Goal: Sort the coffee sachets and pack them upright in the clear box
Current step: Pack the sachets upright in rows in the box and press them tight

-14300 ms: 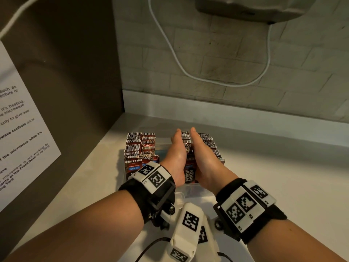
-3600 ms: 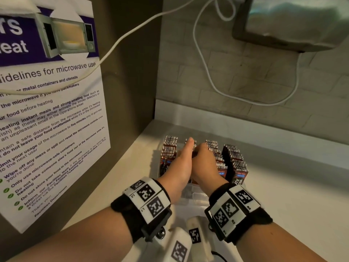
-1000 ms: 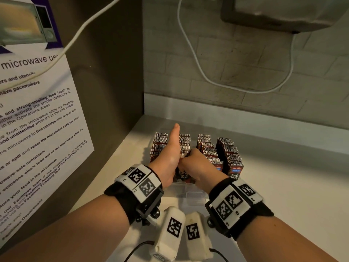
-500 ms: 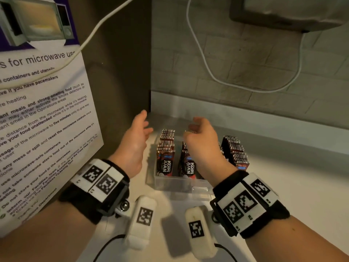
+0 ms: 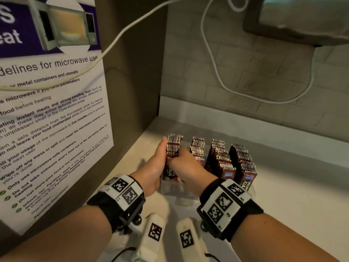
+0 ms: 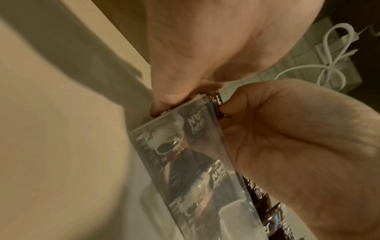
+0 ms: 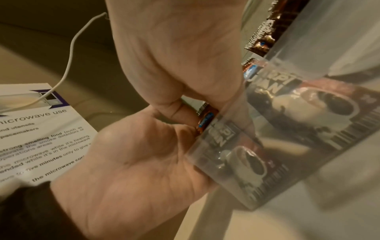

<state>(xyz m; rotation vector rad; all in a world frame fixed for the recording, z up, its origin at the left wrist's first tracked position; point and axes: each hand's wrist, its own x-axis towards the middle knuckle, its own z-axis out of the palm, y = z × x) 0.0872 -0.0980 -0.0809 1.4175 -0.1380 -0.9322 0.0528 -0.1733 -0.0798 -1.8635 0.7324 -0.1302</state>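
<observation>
Head view: left hand (image 5: 157, 163) flat against leftmost row of coffee sachets (image 5: 174, 148) in clear box (image 5: 171, 188); right hand (image 5: 186, 164) fingers curled, pinching same row. Sachets judged light, crinkly, slippery; best squeezed by flanks.

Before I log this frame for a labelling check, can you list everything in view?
coffee sachets: four upright rows, brown with barcoded tops, in the box
clear box: one, transparent, on the counter near the corner
counter: one, off-white, under the box
microwave poster: one, white and purple, on the left wall
cable: white, looping down the brick wall
appliance: one, grey, mounted top right
wrist bands: two, black with white tag plates
camera pods: two, white, tagged, below the wrists
left hand: flat against the leftmost row's outer side
right hand: fingers curled on that row's inner side
</observation>
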